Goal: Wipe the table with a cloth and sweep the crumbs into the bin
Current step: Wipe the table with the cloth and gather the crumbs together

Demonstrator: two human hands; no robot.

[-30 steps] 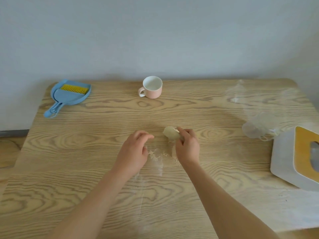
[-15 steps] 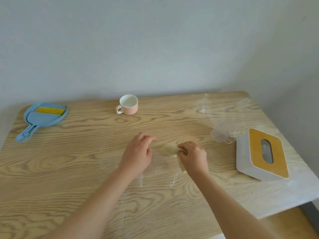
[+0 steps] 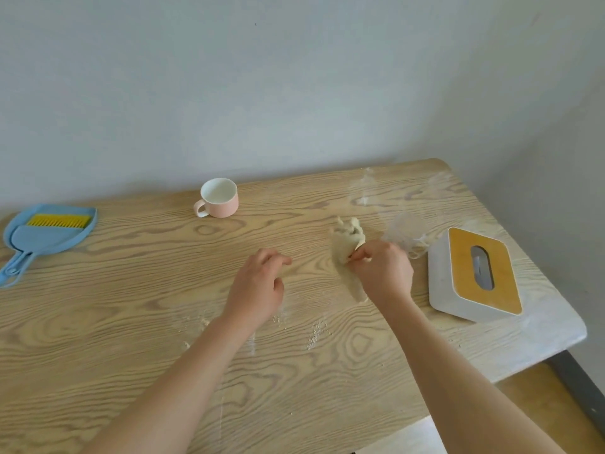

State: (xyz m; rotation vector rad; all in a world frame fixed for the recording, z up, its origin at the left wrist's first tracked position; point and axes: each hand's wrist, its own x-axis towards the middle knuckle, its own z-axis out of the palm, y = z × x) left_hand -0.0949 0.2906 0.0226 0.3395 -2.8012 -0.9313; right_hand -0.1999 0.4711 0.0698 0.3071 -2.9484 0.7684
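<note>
A pale beige cloth (image 3: 346,244) hangs bunched from my right hand (image 3: 381,270), which pinches it just above the wooden table (image 3: 98,322), right of centre. My left hand (image 3: 258,286) hovers low over the table to the left of the cloth, its fingers loosely curled and holding nothing. Small pale crumbs (image 3: 316,332) lie scattered on the wood in front of both hands. A blue dustpan with a yellow-bristled brush (image 3: 49,231) lies at the table's far left. No bin is in view.
A pink and white mug (image 3: 218,198) stands near the back edge by the wall. A white tissue box with a yellow top (image 3: 474,273) sits at the right, with a crumpled clear plastic bag (image 3: 404,234) beside it. The table's right edge is close.
My right hand has lifted the cloth off the table and moved it right, towards the tissue box. My left hand has let the cloth go. The view has swung to the right.
</note>
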